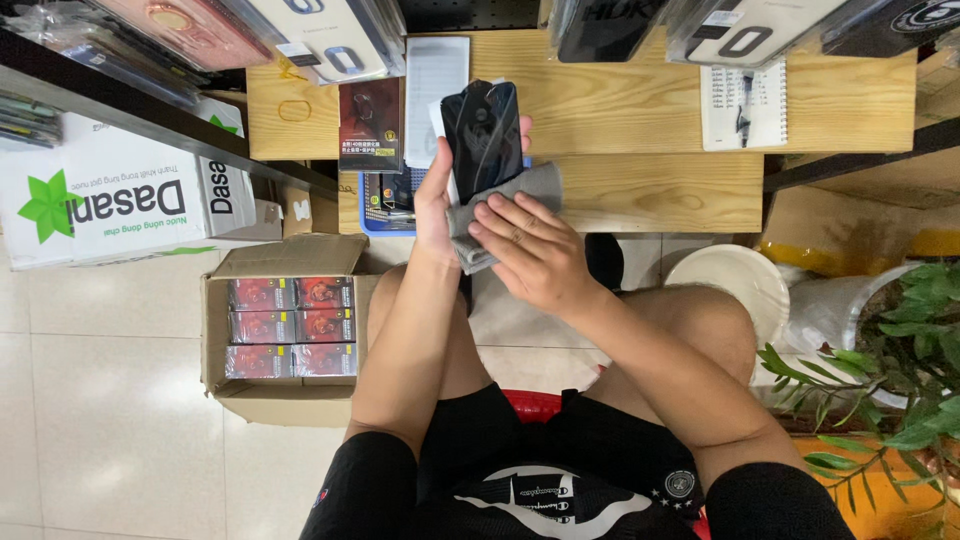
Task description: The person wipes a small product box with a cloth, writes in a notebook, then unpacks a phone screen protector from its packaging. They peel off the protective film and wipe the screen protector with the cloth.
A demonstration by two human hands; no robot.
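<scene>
A black smartphone (484,135) stands upright in the left hand (437,205), its long axis pointing away from the body, glossy face turned toward the right hand (530,250). The left hand's fingers are closed round the phone's lower edges, thumb on the near side. The right hand, just below and to the right of the phone, presses a grey cleaning cloth (505,210) against its lower end with curled fingers. Beyond both hands lies a wooden table (640,110); left of the left forearm sits an open cardboard box (285,330) of red packets.
</scene>
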